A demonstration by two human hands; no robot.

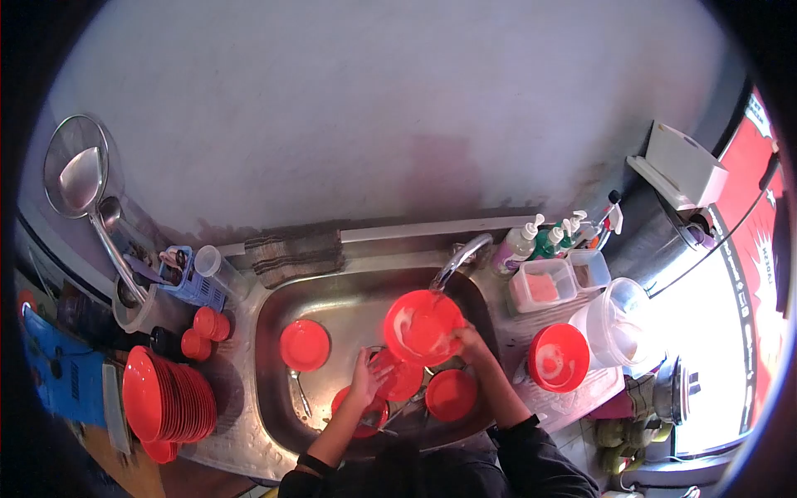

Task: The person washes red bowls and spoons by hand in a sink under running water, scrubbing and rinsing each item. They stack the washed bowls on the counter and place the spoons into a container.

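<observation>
Over the right half of the steel sink (270, 390), my right hand (467, 342) grips the rim of a red bowl (419, 319) with some foam inside, just below the faucet (461, 259). My left hand (371, 375) has its fingers spread over a red dish (398, 380) lower in the sink; whether it touches the dish is unclear. Another red dish (451, 395) lies to the right, and a red bowl (353, 407) is partly hidden by my left forearm. A small red plate (305, 345) and a spoon (302, 395) rest on the left side of the basin.
Stacked red plates (162, 397) and small red cups (203, 332) stand left. A striped cloth (295, 256) hangs behind the sink. Soap bottles (519, 247), a plastic box with a sponge (541, 286), a foamy red bowl (559, 358) and a clear container (618, 324) are at right.
</observation>
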